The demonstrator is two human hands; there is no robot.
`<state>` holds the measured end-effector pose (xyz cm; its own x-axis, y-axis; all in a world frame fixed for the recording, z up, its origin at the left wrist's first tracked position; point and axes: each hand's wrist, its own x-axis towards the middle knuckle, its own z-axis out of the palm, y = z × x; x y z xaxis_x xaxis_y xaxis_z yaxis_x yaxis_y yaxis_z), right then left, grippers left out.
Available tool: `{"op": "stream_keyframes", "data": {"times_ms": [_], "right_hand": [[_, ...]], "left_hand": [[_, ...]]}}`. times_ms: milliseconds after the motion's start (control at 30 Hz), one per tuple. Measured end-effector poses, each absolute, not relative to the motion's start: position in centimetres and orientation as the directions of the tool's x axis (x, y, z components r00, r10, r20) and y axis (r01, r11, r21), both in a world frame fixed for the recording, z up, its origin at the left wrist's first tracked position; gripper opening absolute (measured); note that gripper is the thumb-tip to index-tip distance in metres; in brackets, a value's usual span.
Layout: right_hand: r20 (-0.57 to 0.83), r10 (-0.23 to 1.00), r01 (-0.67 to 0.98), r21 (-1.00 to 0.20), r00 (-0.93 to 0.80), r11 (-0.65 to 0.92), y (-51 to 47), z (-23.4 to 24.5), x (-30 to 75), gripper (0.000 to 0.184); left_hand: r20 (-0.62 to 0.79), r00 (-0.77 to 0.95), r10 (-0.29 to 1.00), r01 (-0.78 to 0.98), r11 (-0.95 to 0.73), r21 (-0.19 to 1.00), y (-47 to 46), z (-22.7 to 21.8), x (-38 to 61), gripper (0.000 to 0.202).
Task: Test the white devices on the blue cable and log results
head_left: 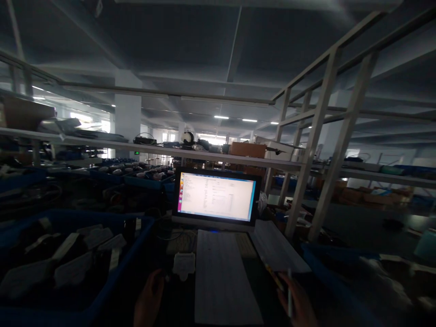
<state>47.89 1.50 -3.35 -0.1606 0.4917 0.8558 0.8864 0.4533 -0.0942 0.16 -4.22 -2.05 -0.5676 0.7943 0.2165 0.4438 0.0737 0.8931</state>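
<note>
My left hand (149,297) is low in the view, between a blue bin and a sheet of paper, its fingers curled inward. Whatever it may pinch is too dark and small to make out. Just right of its fingertips lies a small flat white piece (184,265) with a rounded tab. My right hand (299,302) is closed around a thin white pen (289,293), which stands nearly upright. A yellow pencil-like stick (273,275) slants by its fingertips. Between my hands lies a long white printed sheet (220,279); its print is unreadable.
A lit monitor (217,195) stands behind the sheet. Another paper stack (277,247) lies to its right. A blue bin (112,284) with white-labelled dark items is at left, another blue bin (327,268) at right. A loaded shelf (211,156) and metal posts (301,195) rise beyond.
</note>
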Motion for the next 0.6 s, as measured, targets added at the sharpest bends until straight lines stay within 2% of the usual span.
{"op": "stream_keyframes", "data": {"times_ms": [133,267,433,600], "right_hand": [[0.753,0.570,0.773,-0.134,-0.327,0.620,3.1,-4.3,40.9,0.038],[0.662,0.618,0.753,-0.121,-0.425,0.647,3.9,-4.8,36.3,0.043],[0.587,0.640,0.725,-0.125,-0.496,0.677,2.5,-5.0,35.2,0.046],[0.528,0.660,0.707,-0.148,-0.534,0.691,0.3,-6.2,36.7,0.054]], "left_hand": [[0.233,-0.563,0.793,0.467,0.073,0.881,-4.1,-2.3,0.1,0.030],[0.216,-0.538,0.815,0.460,0.069,0.885,-4.2,-2.2,0.0,0.035],[0.236,-0.489,0.840,0.510,0.056,0.858,-3.9,-2.3,0.4,0.040],[0.261,-0.449,0.855,0.577,0.054,0.815,-3.8,-2.5,1.3,0.066]]}}
